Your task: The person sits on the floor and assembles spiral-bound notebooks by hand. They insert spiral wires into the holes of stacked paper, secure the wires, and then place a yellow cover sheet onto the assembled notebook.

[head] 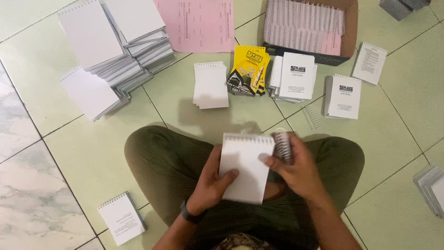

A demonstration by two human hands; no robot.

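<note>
Notepad (pixel 244 169) rests in left hand (pixel 210 183); right hand (pixel 296 169) clasps spiral coil (pixel 282 146).

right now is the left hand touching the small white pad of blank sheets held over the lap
Touching. The head view shows the left hand gripping the small white pad of blank sheets, thumb pressed on its front face, fingers behind its left edge.

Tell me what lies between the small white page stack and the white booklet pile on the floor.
In the head view, a pile of yellow covers lies between the white page stack and the booklet pile.
</note>
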